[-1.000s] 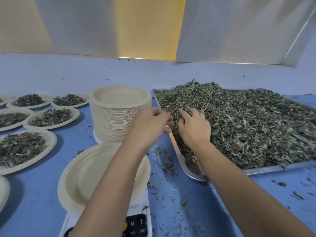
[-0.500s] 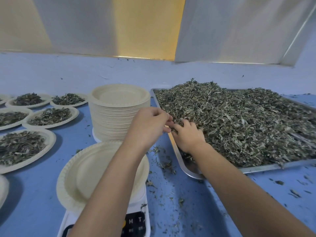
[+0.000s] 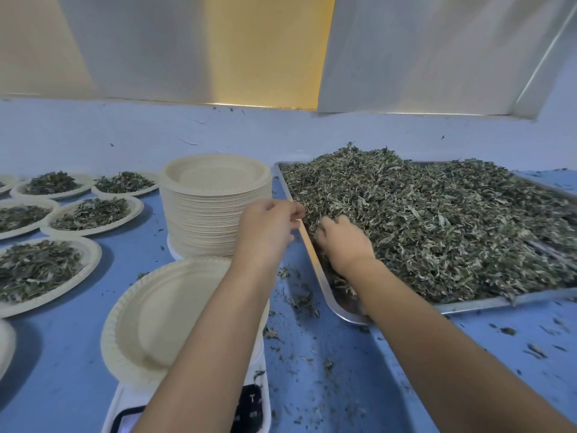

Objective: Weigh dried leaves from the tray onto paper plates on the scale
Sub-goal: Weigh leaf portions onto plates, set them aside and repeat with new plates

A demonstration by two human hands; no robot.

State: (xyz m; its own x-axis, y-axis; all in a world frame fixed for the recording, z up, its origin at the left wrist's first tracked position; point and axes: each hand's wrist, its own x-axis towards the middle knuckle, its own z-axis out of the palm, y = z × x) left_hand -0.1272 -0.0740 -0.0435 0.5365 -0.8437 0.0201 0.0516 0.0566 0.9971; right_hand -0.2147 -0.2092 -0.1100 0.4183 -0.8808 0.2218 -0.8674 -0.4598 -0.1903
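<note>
The right hand [image 3: 343,242] lies at the left edge of the metal tray [image 3: 499,303], centre right of the frame. Its fingers [image 3: 338,219] curl down around a clump of the dried leaves [image 3: 437,229] heaped there. The left hand [image 3: 268,232] hovers beside the tray's left rim, fingers curled; whether they grasp anything cannot be told. Lower left, an empty paper plate [image 3: 168,314] rests on the scale [image 3: 128,400] on the blue bench [image 3: 62,370].

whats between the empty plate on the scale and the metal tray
Head view: just a strip of blue table strewn with loose leaf bits lies between the plate and the tray.
</note>
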